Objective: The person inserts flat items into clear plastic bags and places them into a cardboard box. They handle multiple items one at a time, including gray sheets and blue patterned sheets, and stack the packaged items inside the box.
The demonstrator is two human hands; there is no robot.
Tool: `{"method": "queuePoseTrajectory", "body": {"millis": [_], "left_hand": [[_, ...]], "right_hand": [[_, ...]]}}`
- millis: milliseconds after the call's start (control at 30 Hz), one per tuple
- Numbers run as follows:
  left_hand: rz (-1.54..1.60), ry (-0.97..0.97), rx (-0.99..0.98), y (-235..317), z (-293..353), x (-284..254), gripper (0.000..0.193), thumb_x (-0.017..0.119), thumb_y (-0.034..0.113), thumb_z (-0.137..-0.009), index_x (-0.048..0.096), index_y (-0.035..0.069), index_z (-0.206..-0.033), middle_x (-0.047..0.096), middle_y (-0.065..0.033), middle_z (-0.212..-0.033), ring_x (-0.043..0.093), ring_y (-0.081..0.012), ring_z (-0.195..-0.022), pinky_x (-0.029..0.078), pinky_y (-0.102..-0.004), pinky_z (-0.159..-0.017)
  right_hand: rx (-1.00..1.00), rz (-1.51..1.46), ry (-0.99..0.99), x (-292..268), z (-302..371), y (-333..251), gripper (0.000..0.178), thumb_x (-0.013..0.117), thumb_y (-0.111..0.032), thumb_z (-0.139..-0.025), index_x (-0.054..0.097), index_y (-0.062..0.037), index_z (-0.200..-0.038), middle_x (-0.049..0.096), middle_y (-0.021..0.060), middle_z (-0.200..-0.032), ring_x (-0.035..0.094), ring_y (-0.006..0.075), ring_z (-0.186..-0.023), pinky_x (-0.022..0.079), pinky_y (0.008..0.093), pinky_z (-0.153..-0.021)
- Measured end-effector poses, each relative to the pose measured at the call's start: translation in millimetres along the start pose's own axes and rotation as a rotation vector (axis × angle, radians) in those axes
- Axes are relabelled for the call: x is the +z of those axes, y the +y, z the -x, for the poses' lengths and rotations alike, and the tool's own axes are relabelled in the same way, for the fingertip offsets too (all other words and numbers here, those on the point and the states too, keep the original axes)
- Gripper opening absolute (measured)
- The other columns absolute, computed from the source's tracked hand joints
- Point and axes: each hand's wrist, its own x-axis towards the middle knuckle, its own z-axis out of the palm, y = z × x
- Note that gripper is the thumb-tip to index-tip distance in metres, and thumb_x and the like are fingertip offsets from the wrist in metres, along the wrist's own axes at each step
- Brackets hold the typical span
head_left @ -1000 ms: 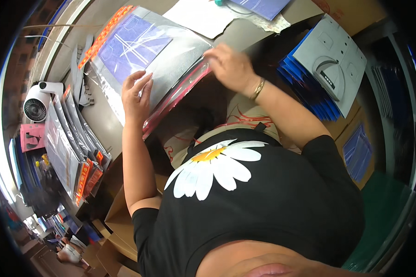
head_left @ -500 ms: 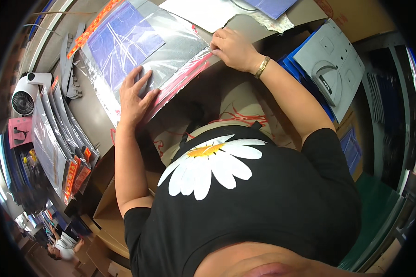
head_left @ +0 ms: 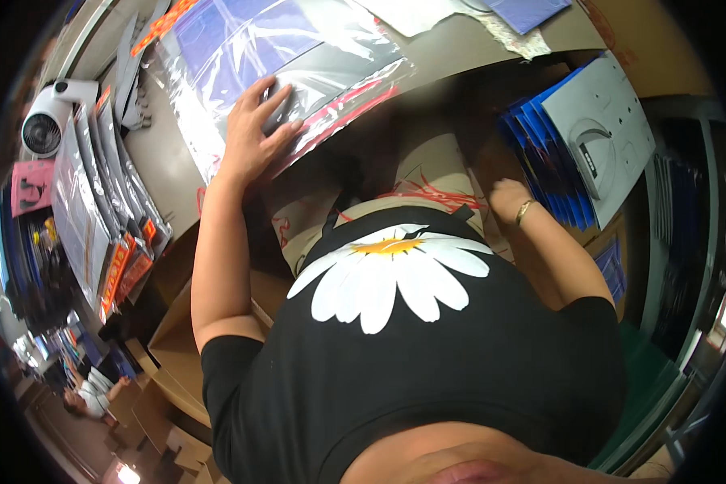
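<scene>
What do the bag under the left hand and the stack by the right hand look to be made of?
The bag under the left hand looks like thin clear glossy plastic film: it shows glare and wrinkles. The blue stack by the right hand looks like matte card or paper folders, judging by its thin stiff edges.

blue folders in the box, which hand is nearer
Right. The right hand is down beside the blue folders at their near edge, while the left hand lies flat on the clear plastic bag up on the table.
</scene>
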Motion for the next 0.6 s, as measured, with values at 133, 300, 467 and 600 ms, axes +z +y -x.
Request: {"method": "queuePoseTrajectory", "body": {"millis": [133,300,467,600], "left_hand": [[-0.016,0.033,-0.037,19.8,24.4,-31.1,0.061,0.073,0.035,-0.075,0.056,0.019,-0.131,0.037,-0.0163,-0.145,0.035,-0.0365,-0.133,0.029,-0.0447,-0.107],[-0.29,-0.069,-0.113,32.0,92.0,-32.2,0.063,0.079,0.031,-0.068,0.059,0.025,-0.127,0.039,-0.0132,-0.144,0.034,-0.0355,-0.133,0.028,-0.0474,-0.107],[-0.277,0.1,-0.104,29.6,124.2,-21.0,0.048,0.073,0.005,-0.071,0.065,0.02,-0.116,0.052,-0.0082,-0.132,0.046,-0.0309,-0.125,0.038,-0.0425,-0.103],[-0.259,0.284,-0.018,24.0,135.5,-21.1,0.027,0.073,0.001,-0.072,0.07,0.012,-0.097,0.064,-0.0082,-0.114,0.06,-0.0281,-0.109,0.049,-0.037,-0.091]], "right_hand": [[0.007,-0.143,0.776,-21.6,16.0,-7.1,0.033,0.062,-0.004,-0.075,0.064,0.0003,-0.108,0.049,0.0203,-0.129,0.052,0.0316,-0.114,0.041,0.0382,-0.099],[-0.076,-0.44,1.195,-119.9,13.5,-28.5,0.032,0.073,-0.019,-0.076,0.063,-0.0036,-0.102,0.064,0.0121,-0.101,0.06,0.0299,-0.096,0.045,0.0387,-0.086],[-0.204,-0.187,1.519,-188.8,-10.4,-43.2,0.057,0.077,-0.023,-0.072,0.057,-0.0146,-0.124,0.05,0.0101,-0.13,0.05,0.0282,-0.116,0.04,0.0419,-0.098],[-0.379,-0.052,1.388,-198.6,-31.6,-33.9,0.058,0.075,-0.019,-0.073,0.057,-0.0253,-0.127,0.047,0.0074,-0.136,0.047,0.0279,-0.123,0.036,0.0437,-0.104]]}}
